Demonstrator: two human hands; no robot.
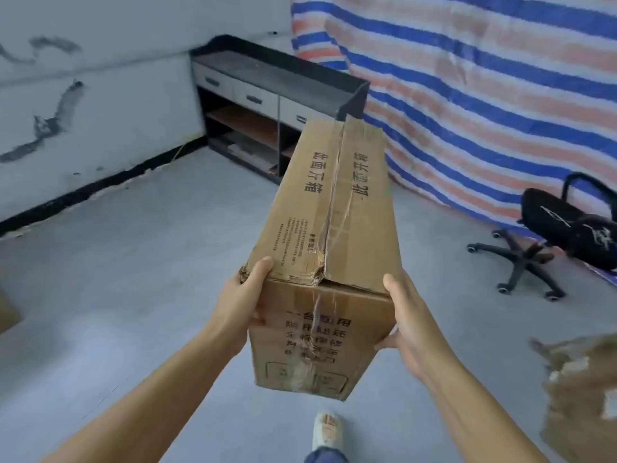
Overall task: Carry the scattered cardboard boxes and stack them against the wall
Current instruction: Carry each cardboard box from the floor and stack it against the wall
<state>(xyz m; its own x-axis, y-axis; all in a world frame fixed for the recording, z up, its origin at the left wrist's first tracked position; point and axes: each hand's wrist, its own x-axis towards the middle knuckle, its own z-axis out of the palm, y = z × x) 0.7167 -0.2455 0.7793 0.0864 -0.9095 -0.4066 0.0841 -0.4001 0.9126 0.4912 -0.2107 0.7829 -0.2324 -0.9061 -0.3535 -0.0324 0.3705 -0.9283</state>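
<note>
I hold a long brown cardboard box (pixel 329 225) in front of me, off the floor, its long axis pointing away. It has black printed characters and torn clear tape along the top seam. My left hand (pixel 245 295) grips its near left corner, thumb on the top edge. My right hand (pixel 409 322) clamps its near right side, fingers curled under the end face. Another brown cardboard box (pixel 581 389), blurred, sits at the lower right. A corner of a third box (pixel 8 312) shows at the left edge.
A white wall (pixel 100 105) with a black baseboard runs along the left. A dark desk (pixel 267 105) with drawers stands in the corner. A striped tarp (pixel 484 78) hangs at the right, with a tipped black office chair (pixel 561 235) before it. Grey floor (pixel 150 262) lies ahead.
</note>
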